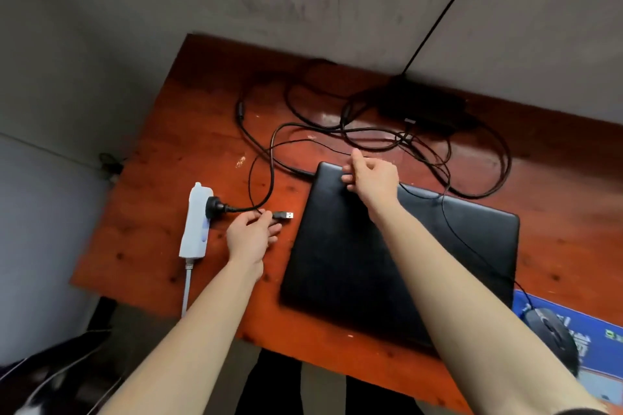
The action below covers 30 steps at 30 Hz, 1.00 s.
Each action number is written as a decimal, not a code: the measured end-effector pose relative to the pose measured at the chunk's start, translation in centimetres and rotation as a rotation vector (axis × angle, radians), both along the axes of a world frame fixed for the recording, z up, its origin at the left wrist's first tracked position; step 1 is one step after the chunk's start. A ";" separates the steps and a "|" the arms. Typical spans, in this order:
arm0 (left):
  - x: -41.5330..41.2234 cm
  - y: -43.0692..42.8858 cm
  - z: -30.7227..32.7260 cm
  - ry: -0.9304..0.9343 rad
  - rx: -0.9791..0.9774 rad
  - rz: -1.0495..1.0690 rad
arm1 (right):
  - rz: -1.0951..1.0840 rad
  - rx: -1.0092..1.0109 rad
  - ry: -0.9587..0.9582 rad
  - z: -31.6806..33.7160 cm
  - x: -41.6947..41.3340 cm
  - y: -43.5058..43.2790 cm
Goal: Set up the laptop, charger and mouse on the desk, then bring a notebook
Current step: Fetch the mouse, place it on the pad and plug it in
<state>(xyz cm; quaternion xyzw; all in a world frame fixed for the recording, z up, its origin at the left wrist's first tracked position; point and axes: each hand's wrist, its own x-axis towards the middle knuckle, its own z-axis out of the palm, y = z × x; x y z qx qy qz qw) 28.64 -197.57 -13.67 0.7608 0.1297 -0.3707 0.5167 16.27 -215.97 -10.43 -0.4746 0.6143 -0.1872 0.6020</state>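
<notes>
Left hand is pinching the thin cable right behind the USB plug. The metal end points toward 3 o'clock at the closed laptop, so my guess is it's the mouse lead headed for a side port. Right hand is curled at the laptop's 11 o'clock corner. I can't tell if it's gripping the lid, holding a wire, or just steadying the machine. The laptop lies flat mid-desk. Charger brick sits up at 1 o'clock in a tangle of cable, and a black plug is in the white power strip at 9 o'clock. Mouse is parked on the blue pad at 4 o'clock. No notebook in sight yet.
</notes>
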 end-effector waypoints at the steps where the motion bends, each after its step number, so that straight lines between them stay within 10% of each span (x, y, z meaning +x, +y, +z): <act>1: -0.2 -0.1 0.0 -0.062 0.027 -0.021 | 0.122 -0.112 0.134 -0.5 -0.4 0.2; 9: -2.2 1.6 -0.3 -0.608 0.191 -0.310 | 0.345 -0.675 0.279 -2.9 -2.6 4.9; 15: -1.2 3.3 -0.4 -1.137 0.105 -0.996 | 0.520 -0.945 0.328 -4.9 -4.3 8.8; 30: 2.0 2.1 -2.1 -1.093 -0.192 -1.103 | 0.522 -1.036 0.485 -5.0 -3.4 9.2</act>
